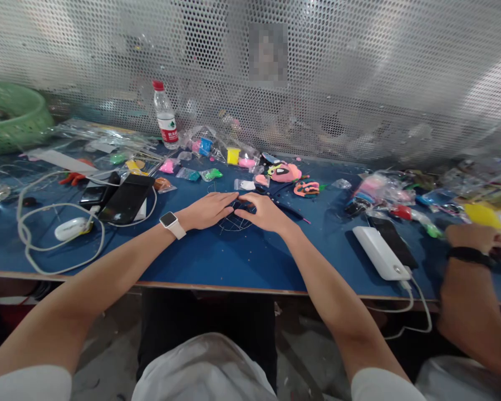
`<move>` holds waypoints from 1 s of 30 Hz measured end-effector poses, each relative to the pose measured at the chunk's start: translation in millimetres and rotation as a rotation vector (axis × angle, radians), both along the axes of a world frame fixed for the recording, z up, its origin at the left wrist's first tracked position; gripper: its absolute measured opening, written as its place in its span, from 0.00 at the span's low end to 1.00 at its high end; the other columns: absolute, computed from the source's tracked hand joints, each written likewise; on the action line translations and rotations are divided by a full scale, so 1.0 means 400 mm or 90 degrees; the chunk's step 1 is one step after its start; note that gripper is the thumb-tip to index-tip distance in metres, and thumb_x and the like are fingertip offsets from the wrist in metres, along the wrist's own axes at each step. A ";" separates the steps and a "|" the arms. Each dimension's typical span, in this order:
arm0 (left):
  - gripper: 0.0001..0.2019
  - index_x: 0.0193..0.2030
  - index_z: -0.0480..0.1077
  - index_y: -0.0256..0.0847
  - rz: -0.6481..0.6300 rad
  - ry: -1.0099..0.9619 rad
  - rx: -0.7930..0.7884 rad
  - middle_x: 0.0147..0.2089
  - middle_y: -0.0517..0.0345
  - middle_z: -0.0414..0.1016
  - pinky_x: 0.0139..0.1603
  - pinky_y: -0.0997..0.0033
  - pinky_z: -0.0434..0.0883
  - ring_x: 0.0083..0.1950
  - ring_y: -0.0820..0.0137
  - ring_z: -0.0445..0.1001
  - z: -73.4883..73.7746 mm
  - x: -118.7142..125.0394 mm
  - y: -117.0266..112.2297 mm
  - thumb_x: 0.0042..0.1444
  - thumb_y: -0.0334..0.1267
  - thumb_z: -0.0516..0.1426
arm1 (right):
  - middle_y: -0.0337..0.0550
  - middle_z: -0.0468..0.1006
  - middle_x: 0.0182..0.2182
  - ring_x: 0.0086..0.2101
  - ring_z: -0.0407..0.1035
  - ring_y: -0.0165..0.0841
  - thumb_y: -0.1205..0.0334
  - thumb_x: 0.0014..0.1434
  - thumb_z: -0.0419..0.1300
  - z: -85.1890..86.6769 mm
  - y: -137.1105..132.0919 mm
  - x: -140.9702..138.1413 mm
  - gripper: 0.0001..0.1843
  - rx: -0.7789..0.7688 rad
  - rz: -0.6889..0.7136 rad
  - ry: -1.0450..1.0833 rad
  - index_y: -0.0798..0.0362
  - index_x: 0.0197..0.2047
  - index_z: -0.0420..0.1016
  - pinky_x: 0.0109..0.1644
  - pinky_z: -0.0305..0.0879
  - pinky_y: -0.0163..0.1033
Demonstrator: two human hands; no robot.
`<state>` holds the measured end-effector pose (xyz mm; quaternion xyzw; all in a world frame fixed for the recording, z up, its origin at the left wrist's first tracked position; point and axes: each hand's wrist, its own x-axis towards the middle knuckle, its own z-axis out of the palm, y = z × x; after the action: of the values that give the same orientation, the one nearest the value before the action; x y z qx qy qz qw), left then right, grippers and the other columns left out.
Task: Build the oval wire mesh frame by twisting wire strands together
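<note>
My left hand [211,210], with a watch [172,224] on its wrist, is stretched out over the blue tabletop [217,262]. Opposite it, my right hand [264,213] has its fingers extended and slightly bent, the fingertips of both hands nearly meeting. Nothing shows in either hand. Beneath and between them lies a round grid of thin pale lines [236,224]; whether it is wire or drawn on the table I cannot tell. Just beyond are a pink clay-like figure [284,172], an orange and dark green piece [306,190] and a small white packet [246,185].
Bagged coloured clay [232,156], a water bottle [167,120] and a green basket [16,120] stand toward the perforated metal panel [317,100]. Phones [127,198] and a looped white cable [62,206] lie left; a power bank [379,253] lies right, near another person's arm [463,289].
</note>
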<state>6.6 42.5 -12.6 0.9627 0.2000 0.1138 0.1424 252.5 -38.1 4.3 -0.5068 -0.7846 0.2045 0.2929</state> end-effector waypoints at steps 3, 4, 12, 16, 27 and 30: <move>0.35 0.85 0.49 0.36 0.001 0.016 -0.007 0.84 0.41 0.55 0.81 0.46 0.57 0.83 0.52 0.59 0.001 -0.001 0.003 0.81 0.54 0.36 | 0.56 0.82 0.60 0.58 0.79 0.50 0.46 0.70 0.68 0.001 0.000 -0.001 0.26 -0.006 -0.002 0.000 0.52 0.65 0.80 0.63 0.78 0.61; 0.35 0.85 0.49 0.36 0.001 0.020 -0.010 0.85 0.41 0.54 0.82 0.46 0.57 0.83 0.52 0.59 0.002 -0.002 0.005 0.81 0.54 0.36 | 0.56 0.82 0.61 0.58 0.79 0.50 0.46 0.70 0.68 0.001 0.000 -0.001 0.27 -0.008 -0.002 -0.001 0.52 0.65 0.80 0.64 0.78 0.61; 0.35 0.86 0.43 0.39 -0.019 0.033 -0.005 0.87 0.42 0.47 0.83 0.49 0.52 0.86 0.55 0.51 -0.009 -0.006 0.011 0.81 0.56 0.36 | 0.55 0.82 0.61 0.58 0.79 0.49 0.45 0.70 0.68 0.000 -0.002 0.000 0.26 -0.010 -0.007 -0.003 0.50 0.65 0.80 0.63 0.79 0.61; 0.38 0.87 0.40 0.38 -0.024 0.042 -0.009 0.87 0.40 0.44 0.84 0.49 0.50 0.87 0.54 0.48 -0.010 -0.011 0.015 0.80 0.60 0.35 | 0.57 0.82 0.61 0.58 0.79 0.50 0.44 0.70 0.68 -0.003 -0.001 0.003 0.28 -0.006 -0.008 -0.003 0.52 0.65 0.80 0.64 0.78 0.61; 0.48 0.87 0.40 0.45 -0.052 -0.027 -0.156 0.87 0.46 0.44 0.85 0.46 0.56 0.86 0.48 0.51 0.015 -0.029 0.027 0.72 0.72 0.47 | 0.55 0.82 0.60 0.57 0.80 0.50 0.45 0.70 0.68 0.002 -0.003 0.002 0.26 -0.010 -0.010 -0.012 0.50 0.64 0.81 0.61 0.80 0.61; 0.40 0.85 0.51 0.48 -0.042 -0.096 -0.220 0.86 0.50 0.52 0.84 0.45 0.57 0.85 0.51 0.56 0.032 -0.040 0.038 0.75 0.66 0.48 | 0.55 0.82 0.61 0.57 0.80 0.50 0.45 0.69 0.68 0.004 -0.003 0.002 0.26 -0.019 -0.008 0.000 0.49 0.64 0.81 0.61 0.80 0.61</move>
<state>-9.3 57.5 0.1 0.9187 0.1737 0.1451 0.3236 253.2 -39.4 6.0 -0.5161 -0.7781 0.2145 0.2866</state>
